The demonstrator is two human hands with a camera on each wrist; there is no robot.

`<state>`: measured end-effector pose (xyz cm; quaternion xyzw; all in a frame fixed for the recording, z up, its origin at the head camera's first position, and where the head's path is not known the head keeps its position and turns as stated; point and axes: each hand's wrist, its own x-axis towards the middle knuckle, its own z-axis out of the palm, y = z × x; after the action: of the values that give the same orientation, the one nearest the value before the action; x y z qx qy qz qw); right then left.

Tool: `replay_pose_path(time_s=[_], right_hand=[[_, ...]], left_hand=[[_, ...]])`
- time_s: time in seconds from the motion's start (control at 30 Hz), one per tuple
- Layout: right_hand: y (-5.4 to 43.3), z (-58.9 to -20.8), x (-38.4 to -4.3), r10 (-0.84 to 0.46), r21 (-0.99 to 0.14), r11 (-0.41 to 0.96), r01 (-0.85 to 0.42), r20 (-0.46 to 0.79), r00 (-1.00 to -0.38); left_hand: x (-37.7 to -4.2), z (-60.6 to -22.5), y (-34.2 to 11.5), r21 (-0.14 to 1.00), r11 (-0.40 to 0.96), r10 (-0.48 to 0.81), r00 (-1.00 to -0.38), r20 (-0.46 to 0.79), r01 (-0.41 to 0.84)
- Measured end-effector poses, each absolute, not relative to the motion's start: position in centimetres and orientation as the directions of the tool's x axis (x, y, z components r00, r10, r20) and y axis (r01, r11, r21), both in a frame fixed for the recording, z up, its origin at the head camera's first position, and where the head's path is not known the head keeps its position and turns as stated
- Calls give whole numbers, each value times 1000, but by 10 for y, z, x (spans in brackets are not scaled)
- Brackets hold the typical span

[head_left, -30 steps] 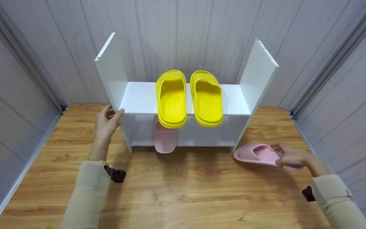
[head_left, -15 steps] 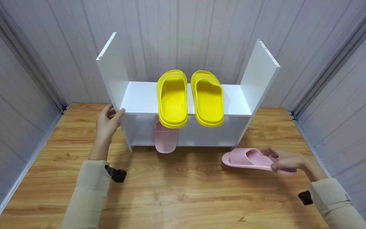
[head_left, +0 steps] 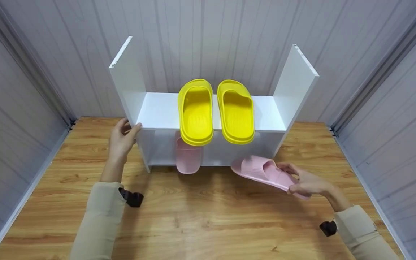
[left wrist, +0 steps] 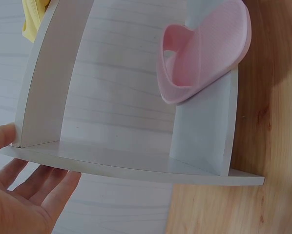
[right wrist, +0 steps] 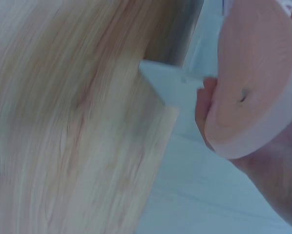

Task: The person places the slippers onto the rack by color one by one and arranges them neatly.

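Note:
A white two-tier shoe rack (head_left: 159, 110) stands against the back wall. My left hand (head_left: 120, 142) grips its left side panel at the front edge, thumb inside by the upper shelf, fingers on the outer face. In my right hand (head_left: 310, 182) is a pink slipper (head_left: 258, 169), pinched at the heel, its toe pointing left at the front of the lower tier's right part. The right wrist view shows this slipper's sole (right wrist: 258, 73) close up. Its pink mate (left wrist: 214, 48) lies on the lower shelf, toe inward, heel jutting over the front edge.
Two yellow slippers, the left one (head_left: 198, 119) and the right one (head_left: 237, 117), sit side by side on the upper shelf, heels overhanging. Panelled walls (head_left: 392, 119) enclose the wood-look floor (head_left: 208, 220) at the back and both sides. The rack's right panel (head_left: 296, 83) rises beside the upper shelf.
My right hand has carried the pink slipper leftward from beside the rack to the front of its lower tier, lifting and turning the toe toward it. The left hand keeps its place.

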<state>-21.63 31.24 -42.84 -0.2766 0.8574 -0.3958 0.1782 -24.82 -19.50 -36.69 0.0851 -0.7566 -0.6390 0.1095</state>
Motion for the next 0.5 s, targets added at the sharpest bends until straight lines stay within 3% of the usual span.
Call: replay_pose_path(time_s=[0.3, 0.5], right_hand=[[266, -457, -220, -428, -749, 550, -370, 127, -895], [239, -476, -222, -270, -729, 601, -328, 201, -942]], left_hand=[[-247, -367, -196, 986, 168, -250, -966, 65, 23], [-247, -368, -196, 985, 169, -255, -965, 67, 24]])
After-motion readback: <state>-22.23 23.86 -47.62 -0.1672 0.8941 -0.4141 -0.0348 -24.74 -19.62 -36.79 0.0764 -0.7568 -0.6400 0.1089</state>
